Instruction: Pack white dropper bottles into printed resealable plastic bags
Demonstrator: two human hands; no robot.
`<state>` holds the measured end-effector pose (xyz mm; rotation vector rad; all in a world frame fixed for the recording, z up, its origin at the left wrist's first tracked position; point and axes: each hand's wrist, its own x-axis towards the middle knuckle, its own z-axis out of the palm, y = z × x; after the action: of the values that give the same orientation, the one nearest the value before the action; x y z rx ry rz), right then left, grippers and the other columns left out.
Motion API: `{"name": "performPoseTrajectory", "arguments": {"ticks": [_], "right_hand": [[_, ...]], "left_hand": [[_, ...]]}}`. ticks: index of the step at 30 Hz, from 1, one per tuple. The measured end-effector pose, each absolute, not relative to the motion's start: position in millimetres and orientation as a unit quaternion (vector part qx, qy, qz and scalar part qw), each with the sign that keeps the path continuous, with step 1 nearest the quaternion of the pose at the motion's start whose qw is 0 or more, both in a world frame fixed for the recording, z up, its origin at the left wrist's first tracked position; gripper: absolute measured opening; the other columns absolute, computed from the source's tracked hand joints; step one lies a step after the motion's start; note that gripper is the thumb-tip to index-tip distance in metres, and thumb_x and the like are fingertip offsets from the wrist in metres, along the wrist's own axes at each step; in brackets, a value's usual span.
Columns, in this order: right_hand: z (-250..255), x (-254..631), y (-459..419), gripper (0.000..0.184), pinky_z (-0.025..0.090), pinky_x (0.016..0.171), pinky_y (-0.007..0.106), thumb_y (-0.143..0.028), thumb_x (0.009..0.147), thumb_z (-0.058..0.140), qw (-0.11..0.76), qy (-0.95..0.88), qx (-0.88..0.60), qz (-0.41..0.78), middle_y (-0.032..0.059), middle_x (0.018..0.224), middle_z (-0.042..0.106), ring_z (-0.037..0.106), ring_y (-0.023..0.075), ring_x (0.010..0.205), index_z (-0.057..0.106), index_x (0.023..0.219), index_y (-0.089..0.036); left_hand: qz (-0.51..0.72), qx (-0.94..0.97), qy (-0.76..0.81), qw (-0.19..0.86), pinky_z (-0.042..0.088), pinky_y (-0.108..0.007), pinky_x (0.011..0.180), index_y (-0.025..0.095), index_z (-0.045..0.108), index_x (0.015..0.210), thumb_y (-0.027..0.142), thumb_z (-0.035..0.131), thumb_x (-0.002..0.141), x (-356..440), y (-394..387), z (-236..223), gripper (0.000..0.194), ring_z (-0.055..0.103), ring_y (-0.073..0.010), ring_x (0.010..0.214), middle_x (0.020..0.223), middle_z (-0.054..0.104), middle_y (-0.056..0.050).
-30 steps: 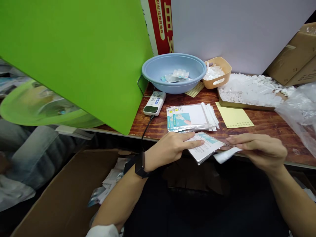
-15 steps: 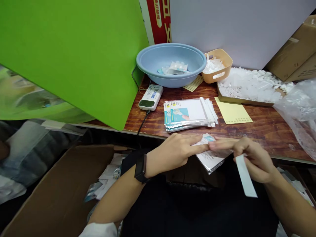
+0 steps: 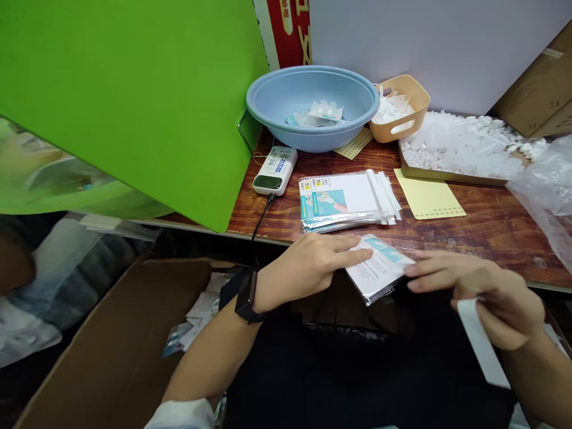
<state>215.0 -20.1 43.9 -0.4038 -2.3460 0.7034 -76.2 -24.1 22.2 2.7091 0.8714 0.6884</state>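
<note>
My left hand [image 3: 308,265] lies flat with fingers stretched, pressing a silver printed pouch [image 3: 378,268] down at the front edge of the wooden table [image 3: 491,223]. My right hand [image 3: 487,292] touches the pouch's right end with its extended fingers. Its lower fingers are curled around a white paper strip [image 3: 480,342] that hangs below the table edge. A stack of the same pouches [image 3: 344,199] lies just behind.
A blue basin [image 3: 313,107] with a few packets stands at the back, beside a tan basket [image 3: 400,107] and a tray of white pieces [image 3: 465,149]. A yellow sheet [image 3: 429,196], a small white device [image 3: 276,170], a green board [image 3: 134,101] and an open cardboard box [image 3: 111,351] surround me.
My right hand pulled the white strip off the pouch's right end, swung it down below the table edge, then moved its fingers back against the pouch. My left hand stayed pressing the pouch.
</note>
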Motion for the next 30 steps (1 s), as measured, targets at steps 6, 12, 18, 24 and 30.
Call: {"name": "performPoseTrajectory", "arguments": {"ticks": [6, 12, 18, 24, 30], "right_hand": [[23, 207, -14, 0.012, 0.058, 0.089, 0.046, -0.015, 0.091, 0.049, 0.405, -0.872, -0.23, 0.152, 0.0121, 0.118, 0.07, 0.064, 0.0278, 0.114, 0.047, 0.083, -0.024], [20, 194, -17, 0.014, 0.045, 0.039, 0.023, -0.017, 0.089, 0.054, 0.479, -0.807, -0.343, 0.037, 0.0028, 0.064, 0.07, 0.065, 0.0149, 0.049, 0.051, 0.077, -0.024], [28, 184, -15, 0.017, 0.038, 0.041, 0.026, -0.027, 0.089, 0.05, 0.421, -0.786, -0.449, -0.063, 0.0005, 0.057, 0.062, 0.055, 0.0143, 0.042, 0.052, 0.073, -0.022], [34, 174, -14, 0.012, 0.033, 0.037, 0.022, -0.019, 0.088, 0.049, 0.421, -0.775, -0.469, 0.044, -0.0054, 0.051, 0.055, 0.047, 0.0101, 0.036, 0.042, 0.078, -0.023], [35, 174, -15, 0.014, 0.033, 0.038, 0.023, -0.025, 0.09, 0.05, 0.396, -0.754, -0.511, 0.121, -0.0052, 0.05, 0.053, 0.045, 0.0106, 0.037, 0.043, 0.078, -0.023]], "left_hand": [[0.322, 0.865, 0.26, 0.284, 0.052, -0.028, 0.095, 0.015, 0.062, 0.122, 0.0, 0.044, 0.085, -66, -24, 29, 0.044, 0.065, -0.0184, 0.112, 0.121, 0.069, -0.01], [0.326, 0.788, 0.271, 0.447, 0.055, -0.028, 0.076, 0.01, 0.071, 0.097, 0.022, 0.056, 0.089, -50, -30, 40, 0.02, 0.07, -0.0192, 0.083, 0.095, 0.075, -0.009], [0.495, 0.651, 0.35, 0.457, 0.053, -0.032, 0.093, 0.016, 0.071, 0.105, 0.03, 0.069, 0.081, -30, -36, 40, 0.028, 0.068, -0.0226, 0.104, 0.11, 0.073, -0.009], [0.491, 0.61, 0.377, 0.495, 0.055, -0.028, 0.086, 0.015, 0.073, 0.096, 0.028, 0.069, 0.082, -24, -32, 46, 0.02, 0.071, -0.0197, 0.094, 0.099, 0.076, -0.006], [0.474, 0.617, 0.368, 0.509, 0.054, -0.028, 0.084, 0.015, 0.075, 0.092, 0.024, 0.071, 0.079, -27, -29, 49, 0.017, 0.071, -0.0194, 0.093, 0.098, 0.076, -0.006]]}}
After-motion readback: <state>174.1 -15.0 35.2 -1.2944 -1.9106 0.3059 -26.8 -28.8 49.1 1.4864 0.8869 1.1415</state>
